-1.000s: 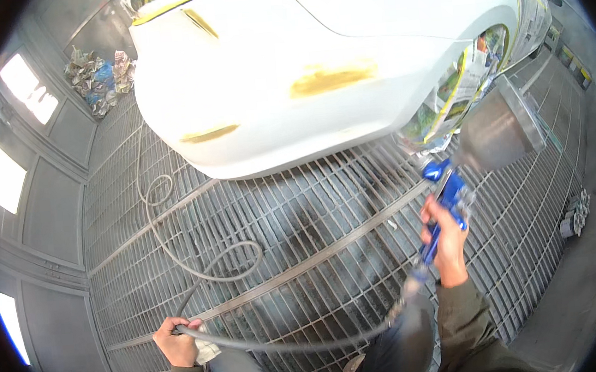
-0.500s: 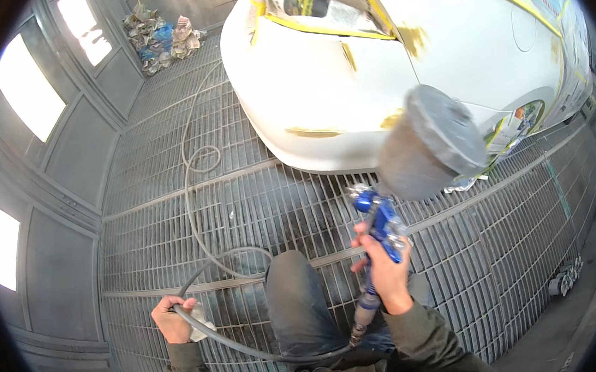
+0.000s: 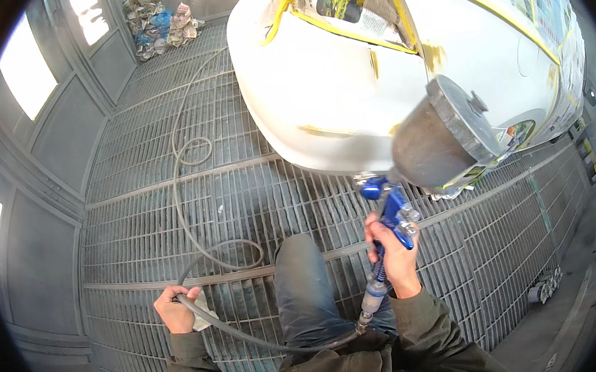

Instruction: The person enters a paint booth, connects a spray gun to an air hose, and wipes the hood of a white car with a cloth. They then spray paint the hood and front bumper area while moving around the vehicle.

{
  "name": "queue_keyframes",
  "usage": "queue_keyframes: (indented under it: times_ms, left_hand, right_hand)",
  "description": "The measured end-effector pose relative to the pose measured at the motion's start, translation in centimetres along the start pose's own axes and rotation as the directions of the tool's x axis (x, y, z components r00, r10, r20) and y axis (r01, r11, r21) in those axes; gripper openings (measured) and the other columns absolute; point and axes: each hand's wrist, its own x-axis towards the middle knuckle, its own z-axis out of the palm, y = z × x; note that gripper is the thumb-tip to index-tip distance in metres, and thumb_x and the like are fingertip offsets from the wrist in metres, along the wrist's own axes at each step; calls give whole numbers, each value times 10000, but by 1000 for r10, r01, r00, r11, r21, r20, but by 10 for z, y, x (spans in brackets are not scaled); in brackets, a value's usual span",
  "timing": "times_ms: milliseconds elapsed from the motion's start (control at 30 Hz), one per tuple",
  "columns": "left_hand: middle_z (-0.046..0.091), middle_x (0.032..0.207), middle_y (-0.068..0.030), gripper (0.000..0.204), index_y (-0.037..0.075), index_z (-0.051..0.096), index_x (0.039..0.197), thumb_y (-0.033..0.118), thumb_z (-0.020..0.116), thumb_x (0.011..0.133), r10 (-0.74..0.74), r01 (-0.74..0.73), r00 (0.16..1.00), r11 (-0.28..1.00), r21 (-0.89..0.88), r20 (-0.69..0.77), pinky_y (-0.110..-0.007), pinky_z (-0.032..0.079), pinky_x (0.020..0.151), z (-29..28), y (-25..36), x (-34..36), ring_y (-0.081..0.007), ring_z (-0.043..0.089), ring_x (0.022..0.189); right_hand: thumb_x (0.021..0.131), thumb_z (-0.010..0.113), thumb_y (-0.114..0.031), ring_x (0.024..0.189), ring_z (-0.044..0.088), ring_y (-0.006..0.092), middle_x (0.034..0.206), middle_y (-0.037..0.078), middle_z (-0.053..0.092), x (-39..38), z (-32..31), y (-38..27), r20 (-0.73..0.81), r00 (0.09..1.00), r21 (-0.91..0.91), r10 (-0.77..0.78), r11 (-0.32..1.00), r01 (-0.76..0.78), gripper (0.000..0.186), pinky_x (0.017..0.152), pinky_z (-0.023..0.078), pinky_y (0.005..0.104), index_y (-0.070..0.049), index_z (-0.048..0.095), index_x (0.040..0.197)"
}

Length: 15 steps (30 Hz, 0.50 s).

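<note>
A blue spray gun (image 3: 389, 210) with a large grey paint cup (image 3: 442, 134) on top is gripped in my right hand (image 3: 394, 252), its fingers around the handle and trigger. Its nozzle end faces the white car's bumper (image 3: 305, 107). From the handle's foot a grey air hose (image 3: 247, 332) loops across my lap to my left hand (image 3: 175, 310), which is closed around it. A pale crumpled cloth or paper (image 3: 204, 313) shows beside that hand's fingers. Yellowish patches mark the car's white surface, and newspaper (image 3: 375, 20) edged with yellow tape covers its upper parts.
Metal floor grating (image 3: 146, 235) spreads under me, with the rest of the hose (image 3: 179, 186) lying in loops on it. Crumpled paper and plastic (image 3: 156, 25) are piled in the far left corner. A panelled wall with bright windows (image 3: 27, 68) runs along the left.
The view has shifted a little. The spray gun and cup have moved slightly right in the picture, and the cup looks more tilted. Both hands keep their hold.
</note>
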Motion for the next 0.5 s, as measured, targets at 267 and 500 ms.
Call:
queue_keyframes:
  times_ms: [267,500]
  left_hand:
    - [573,582,-13,289,23,632,683,86,912,643,60,-59,998,998,-28,34,-259,395,538,12,14,-5,-78,487,586]
    - [574,558,-71,324,31,614,673,73,929,609,205,-214,973,973,90,103,-288,418,511,45,28,-11,-130,487,518]
  right_hand:
    - [902,622,-112,598,550,96,734,56,596,21,7,-23,73,997,-82,9,997,-3,144,434,434,214,10,637,975]
    - [892,622,-86,674,592,106,846,44,635,-15,-83,-41,-351,912,-159,-211,973,164,142,420,465,232,-22,638,1018]
